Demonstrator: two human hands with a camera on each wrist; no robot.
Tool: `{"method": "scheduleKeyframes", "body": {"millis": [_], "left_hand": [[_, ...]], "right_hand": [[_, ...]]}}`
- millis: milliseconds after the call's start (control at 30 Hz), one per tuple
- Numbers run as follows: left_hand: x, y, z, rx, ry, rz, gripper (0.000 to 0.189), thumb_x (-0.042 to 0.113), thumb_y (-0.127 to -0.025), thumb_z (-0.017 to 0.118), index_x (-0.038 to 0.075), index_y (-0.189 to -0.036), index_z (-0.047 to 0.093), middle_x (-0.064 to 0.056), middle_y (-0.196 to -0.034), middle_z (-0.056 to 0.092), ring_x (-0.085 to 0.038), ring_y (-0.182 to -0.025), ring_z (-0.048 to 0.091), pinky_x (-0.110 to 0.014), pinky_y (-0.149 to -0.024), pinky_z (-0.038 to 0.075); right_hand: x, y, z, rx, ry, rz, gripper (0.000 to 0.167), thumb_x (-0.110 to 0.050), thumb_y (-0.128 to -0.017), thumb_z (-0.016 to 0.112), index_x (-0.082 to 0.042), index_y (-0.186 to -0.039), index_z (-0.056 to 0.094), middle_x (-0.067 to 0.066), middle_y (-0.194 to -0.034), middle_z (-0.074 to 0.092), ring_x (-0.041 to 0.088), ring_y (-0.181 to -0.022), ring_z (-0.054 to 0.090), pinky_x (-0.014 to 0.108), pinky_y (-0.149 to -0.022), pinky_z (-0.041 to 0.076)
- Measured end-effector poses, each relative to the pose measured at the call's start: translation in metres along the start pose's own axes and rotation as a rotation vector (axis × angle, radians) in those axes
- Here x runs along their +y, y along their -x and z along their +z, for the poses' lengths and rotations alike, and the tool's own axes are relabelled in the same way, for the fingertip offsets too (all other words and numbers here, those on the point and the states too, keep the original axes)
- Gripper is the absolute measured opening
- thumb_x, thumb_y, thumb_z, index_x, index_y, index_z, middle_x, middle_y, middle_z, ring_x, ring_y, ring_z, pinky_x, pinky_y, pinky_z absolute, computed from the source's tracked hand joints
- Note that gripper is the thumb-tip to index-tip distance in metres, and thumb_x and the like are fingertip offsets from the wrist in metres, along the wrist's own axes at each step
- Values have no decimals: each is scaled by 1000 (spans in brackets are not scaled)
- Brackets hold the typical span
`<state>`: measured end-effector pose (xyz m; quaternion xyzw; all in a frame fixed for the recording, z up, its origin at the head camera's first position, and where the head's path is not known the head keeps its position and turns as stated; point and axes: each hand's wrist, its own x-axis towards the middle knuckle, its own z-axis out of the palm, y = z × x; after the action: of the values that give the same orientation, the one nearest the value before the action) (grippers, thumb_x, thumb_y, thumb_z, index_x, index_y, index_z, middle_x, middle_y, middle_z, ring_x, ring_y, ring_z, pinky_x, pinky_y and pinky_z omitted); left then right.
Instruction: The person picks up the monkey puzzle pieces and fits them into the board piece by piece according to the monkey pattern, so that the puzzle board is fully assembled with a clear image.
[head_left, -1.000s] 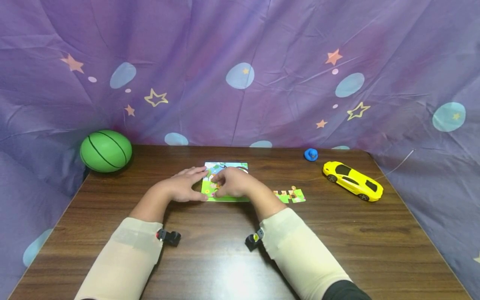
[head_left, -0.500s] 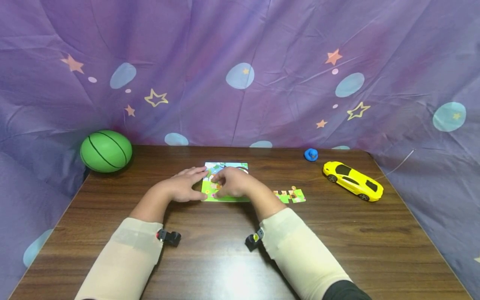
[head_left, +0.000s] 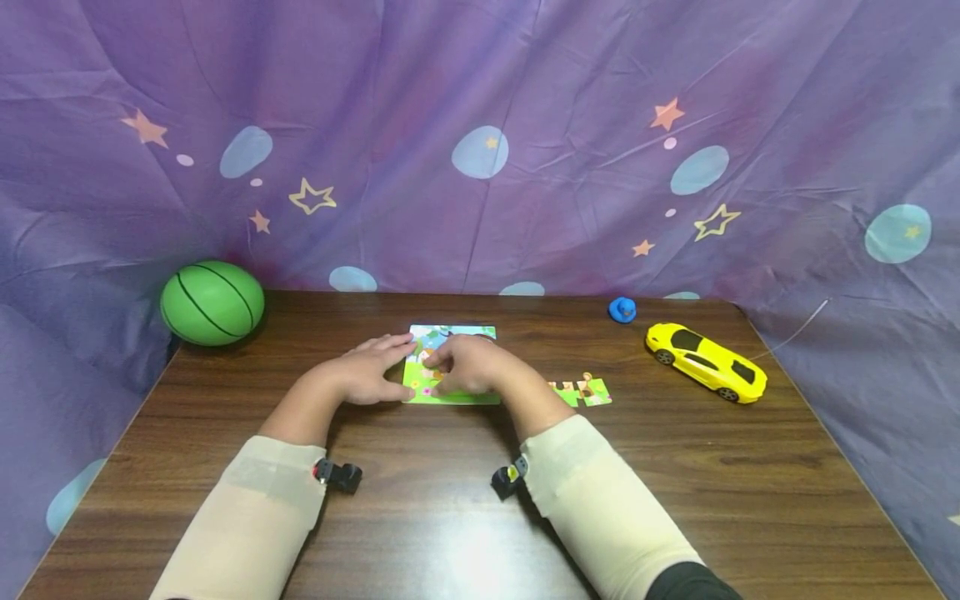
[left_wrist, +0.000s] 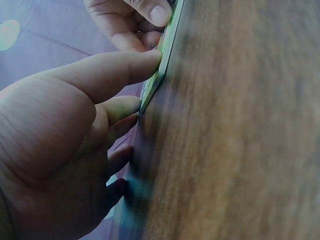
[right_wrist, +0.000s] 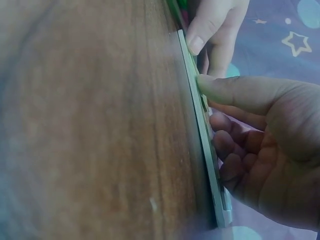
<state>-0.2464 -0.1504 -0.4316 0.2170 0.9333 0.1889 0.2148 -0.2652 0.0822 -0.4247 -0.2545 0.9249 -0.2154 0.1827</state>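
A flat jigsaw puzzle board (head_left: 457,399) with a bright green and blue picture lies near the table's middle. My left hand (head_left: 371,371) rests at its left side, fingers extended, with the thumb (left_wrist: 145,64) on the board's near left corner. My right hand (head_left: 474,367) arches over the picture. Its thumb (right_wrist: 225,90) and curled fingers come down on a puzzle piece at the near side, which they pinch against the board; the palm hides much of the picture. Right of the board, several loose puzzle pieces (head_left: 596,391) lie partly behind the right wrist.
On the brown wooden table (head_left: 420,517), a green ball (head_left: 212,303) sits at the back left. A small blue toy duck (head_left: 622,310) and a yellow toy car (head_left: 705,362) stand at the back right. A purple curtain (head_left: 405,100) hangs behind.
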Motion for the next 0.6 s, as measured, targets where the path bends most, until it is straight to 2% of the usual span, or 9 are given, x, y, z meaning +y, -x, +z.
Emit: {"method": "scheduleKeyframes", "body": {"millis": [267,600], "left_hand": [[-2,0,1,8,-1,7,92,54,-99,65,18,-173,23,-5,-183,12,-43,-169,7,-71,-133,12],[0,2,-1,12,0,18,93,53,-98,66,16,-172,23,-7,-183,13,-44,-168,9,-70,-133,11]], "right_hand": [[-1,1,-1,15,7,-27,48,-22,-80,91,-18,-126,76,-2,-95,69,13,-86,61,29,-78,53],[0,1,-1,4,1,-31,47,-25,-81,92,-20,-124,76,-3,-92,66,13,-84,60,28,-76,51]]}}
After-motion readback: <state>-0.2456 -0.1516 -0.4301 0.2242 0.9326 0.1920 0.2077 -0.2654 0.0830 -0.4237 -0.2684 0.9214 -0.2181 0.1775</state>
